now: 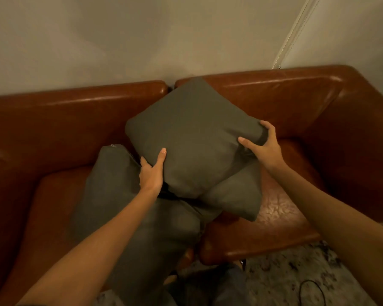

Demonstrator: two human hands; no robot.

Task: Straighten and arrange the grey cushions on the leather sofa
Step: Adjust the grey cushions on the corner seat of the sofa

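A square grey cushion point(192, 138) is held up over the middle of the brown leather sofa point(75, 120), turned like a diamond with one corner at the backrest gap. My left hand point(152, 173) grips its lower left edge, thumb on top. My right hand point(261, 144) grips its right corner, fingers curled round the fabric. Beneath it lie two more grey cushions: a long one point(124, 206) running from the left seat toward me, and another point(234, 195) partly hidden on the right seat.
The sofa's right armrest point(363, 133) rises at the right. A pale wall point(142, 40) stands behind the backrest. A patterned rug point(296, 279) with a dark cable point(312, 290) lies on the floor in front of the right seat.
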